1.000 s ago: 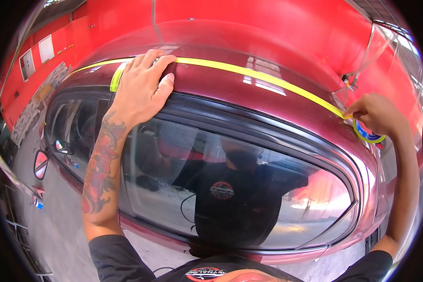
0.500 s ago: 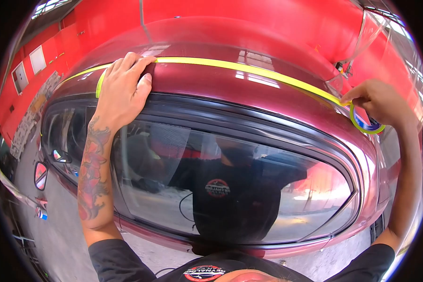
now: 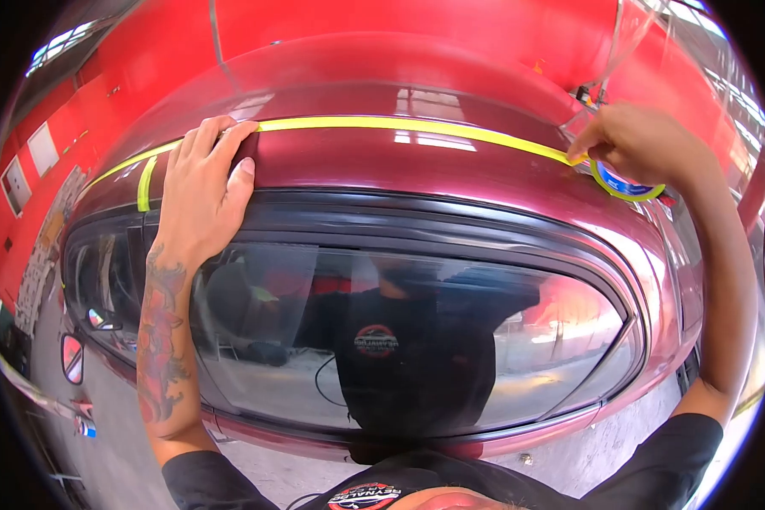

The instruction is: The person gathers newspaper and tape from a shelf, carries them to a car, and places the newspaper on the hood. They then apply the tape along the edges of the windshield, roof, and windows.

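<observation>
A long yellow tape strip (image 3: 399, 126) runs along the roof of a dark red car (image 3: 331, 161). My left hand (image 3: 204, 183) lies on the roof over the strip, its fingers resting on the tape, with a short yellow-green tape piece (image 3: 146, 184) just left of it. At the strip's right end my right hand (image 3: 642, 149) pinches the tape near the roof. The tape roll (image 3: 627, 184), with a blue inner ring, hangs under that hand, partly hidden by it.
Below the roof edge is the car's side window (image 3: 416, 340), which reflects a person in a dark shirt. A side mirror (image 3: 73, 359) sticks out at the lower left. Behind the car stands a red wall (image 3: 314, 25).
The view has shifted a little. My right hand and the roll have moved left and up in view, closer to the roof surface; my left hand stays on the strip.
</observation>
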Available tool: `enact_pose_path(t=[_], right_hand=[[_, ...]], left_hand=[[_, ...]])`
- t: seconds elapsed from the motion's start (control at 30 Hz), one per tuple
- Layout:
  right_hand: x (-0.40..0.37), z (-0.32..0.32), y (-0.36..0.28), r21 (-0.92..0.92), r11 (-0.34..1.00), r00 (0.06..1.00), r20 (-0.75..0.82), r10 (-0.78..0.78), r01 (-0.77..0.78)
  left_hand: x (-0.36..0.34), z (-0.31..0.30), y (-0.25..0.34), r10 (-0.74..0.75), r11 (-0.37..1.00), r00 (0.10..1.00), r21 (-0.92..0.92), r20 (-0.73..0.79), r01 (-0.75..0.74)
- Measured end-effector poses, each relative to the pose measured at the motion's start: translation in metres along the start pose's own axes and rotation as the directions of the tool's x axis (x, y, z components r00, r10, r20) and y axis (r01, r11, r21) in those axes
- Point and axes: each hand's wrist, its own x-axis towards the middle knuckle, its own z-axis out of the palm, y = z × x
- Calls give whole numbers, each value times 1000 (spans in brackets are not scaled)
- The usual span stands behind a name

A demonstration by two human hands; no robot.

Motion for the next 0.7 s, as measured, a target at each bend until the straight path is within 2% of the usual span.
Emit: enact_pose_path(t=[0.07, 0.27, 0.37, 0.47, 0.53, 0.63, 0.7], right_hand=[[2, 9, 10, 5, 998, 997, -42, -58, 58], [5, 3, 8, -53, 998, 999, 42, -25, 27], [4, 0, -1, -23, 998, 998, 26, 57, -56], [7, -1, 3, -84, 996, 997, 72, 3, 3], [5, -3, -2, -123, 992, 996, 84, 32, -22], [2, 1, -3, -112, 993, 999, 15, 45, -43], [1, 4, -1, -101, 993, 998, -25, 50, -53]], left_hand=[[6, 4, 12, 27, 1000, 1000, -15, -1, -27], [17, 8, 41, 112, 994, 994, -11, -3, -112], [24, 11, 54, 132, 991, 991, -26, 8, -132], [28, 12, 65, 141, 989, 990, -42, 24, -140], [29, 9, 76, 160, 985, 987, -64, 33, -158], [31, 18, 87, 244, 968, 965, -43, -97, -249], [32, 18, 90, 252, 966, 962, -31, -102, -256]])
